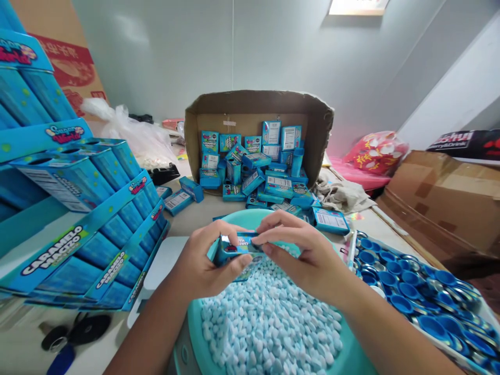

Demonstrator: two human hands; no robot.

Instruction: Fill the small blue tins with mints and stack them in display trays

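Observation:
Wrapped around a small blue candy box (229, 249), my left hand (207, 255) holds it over the tub, thumb along its lower side. My right hand (302, 252) has its thumb and fingertips pinched on the box's right end; what exactly they grip there is partly hidden. Beneath both hands sits a turquoise tub (194, 333) full of small pale blue and white candies (269, 317).
A tipped cardboard carton (191, 138) at the back holds many blue boxes (279, 185). Stacked display trays (113, 224) stand at left. At right lie a tray of blue round-ended pieces (408, 291) and a brown carton (433, 203).

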